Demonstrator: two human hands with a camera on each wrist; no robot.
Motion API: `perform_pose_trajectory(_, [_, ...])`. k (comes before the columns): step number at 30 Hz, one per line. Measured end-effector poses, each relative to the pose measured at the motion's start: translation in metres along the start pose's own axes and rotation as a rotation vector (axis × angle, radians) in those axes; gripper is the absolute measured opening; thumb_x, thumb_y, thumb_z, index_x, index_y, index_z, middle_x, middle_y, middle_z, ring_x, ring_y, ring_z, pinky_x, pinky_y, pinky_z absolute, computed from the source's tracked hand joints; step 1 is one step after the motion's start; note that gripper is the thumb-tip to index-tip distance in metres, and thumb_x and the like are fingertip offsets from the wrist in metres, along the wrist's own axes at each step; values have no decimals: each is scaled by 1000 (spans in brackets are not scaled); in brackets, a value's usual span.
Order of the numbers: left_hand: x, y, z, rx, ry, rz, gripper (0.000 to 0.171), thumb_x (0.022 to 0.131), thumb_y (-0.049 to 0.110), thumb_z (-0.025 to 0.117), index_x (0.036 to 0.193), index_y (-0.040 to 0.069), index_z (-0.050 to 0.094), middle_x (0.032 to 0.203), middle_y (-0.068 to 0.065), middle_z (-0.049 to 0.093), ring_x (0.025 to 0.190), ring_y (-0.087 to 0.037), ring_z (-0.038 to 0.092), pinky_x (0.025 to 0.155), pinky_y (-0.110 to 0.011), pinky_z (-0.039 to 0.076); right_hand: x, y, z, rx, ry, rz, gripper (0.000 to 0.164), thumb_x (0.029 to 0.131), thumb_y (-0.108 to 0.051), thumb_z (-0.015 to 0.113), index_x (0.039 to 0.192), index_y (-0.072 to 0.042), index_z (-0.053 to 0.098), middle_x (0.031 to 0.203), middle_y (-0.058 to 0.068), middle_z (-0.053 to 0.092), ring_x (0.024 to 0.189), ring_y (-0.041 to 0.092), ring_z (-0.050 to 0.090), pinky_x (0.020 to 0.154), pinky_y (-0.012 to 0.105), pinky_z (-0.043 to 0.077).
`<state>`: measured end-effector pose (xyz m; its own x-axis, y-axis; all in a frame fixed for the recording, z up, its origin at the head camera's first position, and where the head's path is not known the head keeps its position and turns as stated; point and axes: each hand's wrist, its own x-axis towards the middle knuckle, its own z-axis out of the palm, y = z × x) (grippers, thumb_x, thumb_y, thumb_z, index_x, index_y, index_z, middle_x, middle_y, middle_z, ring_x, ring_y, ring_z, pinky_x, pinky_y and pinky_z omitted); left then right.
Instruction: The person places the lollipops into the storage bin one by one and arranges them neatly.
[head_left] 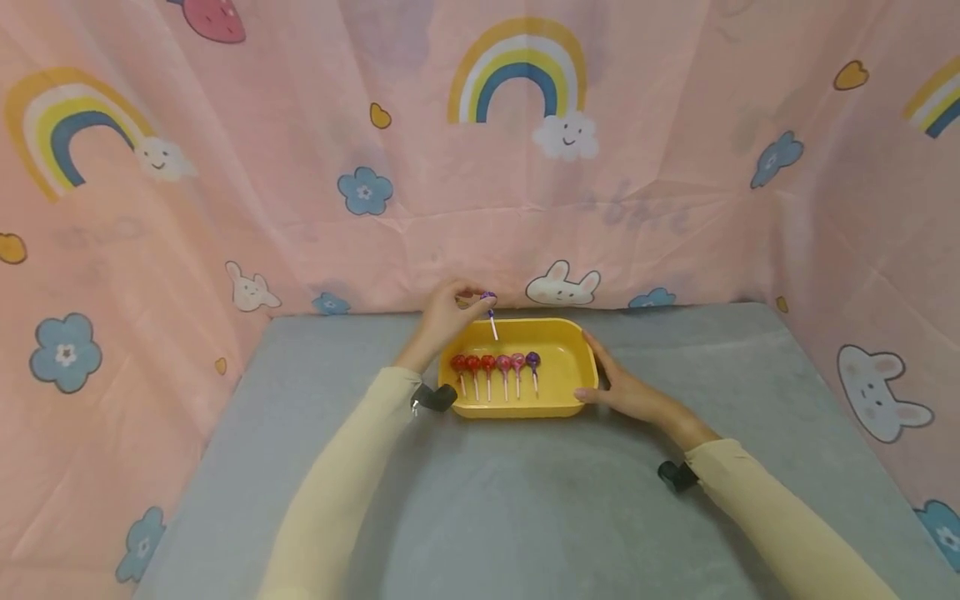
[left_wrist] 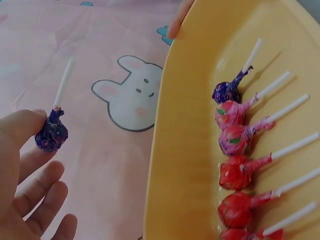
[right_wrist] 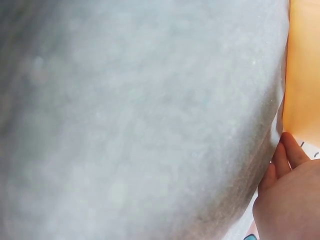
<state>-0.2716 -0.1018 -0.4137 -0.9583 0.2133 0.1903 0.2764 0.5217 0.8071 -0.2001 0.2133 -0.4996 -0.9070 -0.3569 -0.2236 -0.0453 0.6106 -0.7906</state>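
Note:
My left hand (head_left: 447, 318) holds a purple-wrapped lollipop (left_wrist: 51, 135) by its candy head, between thumb and index finger, above the far left rim of a yellow tray (head_left: 566, 371). The lollipop's white stick points down in the head view. My right hand (head_left: 632, 395) grips the tray's right end, thumb at the near corner and fingers along the far side. In the tray lies a row of lollipops: three red lollipops (left_wrist: 235, 172) at the left, two pink lollipops (left_wrist: 234, 140), then one purple lollipop (left_wrist: 226, 93). Their sticks point toward me.
The tray stands on a grey cloth-covered table (head_left: 510, 508), near its back edge. Behind and at the sides hangs a pink curtain (head_left: 465, 217) printed with rainbows, flowers and rabbits. The tray's right part shows bare yellow bottom beside the purple lollipop.

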Motion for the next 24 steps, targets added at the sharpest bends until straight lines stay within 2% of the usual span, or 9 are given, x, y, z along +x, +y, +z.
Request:
perform_pose_trajectory(6, [11, 5, 16, -53, -85, 0, 31, 92, 37, 70, 109, 11, 72, 115, -8, 68, 104, -24, 64, 93, -37, 55, 0, 2, -1, -1, 4, -19, 105, 92, -42, 68, 158, -33, -14, 168, 14, -7, 154, 45, 0, 118, 72, 7])
perform_pose_trajectory(11, [15, 10, 32, -76, -122, -1, 30, 93, 34, 69, 110, 9, 73, 112, -8, 72, 97, -22, 67, 85, -29, 56, -1, 0, -1, -9, -3, -25, 105, 92, -42, 68, 158, -34, -13, 168, 14, -7, 154, 45, 1, 118, 72, 7])
perform_pose_trajectory(19, [15, 8, 63, -144, -165, 44, 27, 93, 29, 69, 108, 7, 74, 107, -10, 74, 98, -22, 69, 85, -23, 56, 2, 1, -2, -6, -7, -20, 105, 91, -42, 68, 157, -37, -13, 168, 15, -4, 154, 45, 2, 118, 72, 7])
perform_pose_trajectory(24, [10, 9, 75, -111, -190, 23, 28, 93, 30, 69, 109, 8, 73, 109, -7, 73, 101, -19, 68, 88, -24, 56, 1, 1, -1, -5, -9, -12, 104, 92, -43, 67, 157, -37, -14, 169, 13, -5, 154, 43, 1, 119, 71, 7])
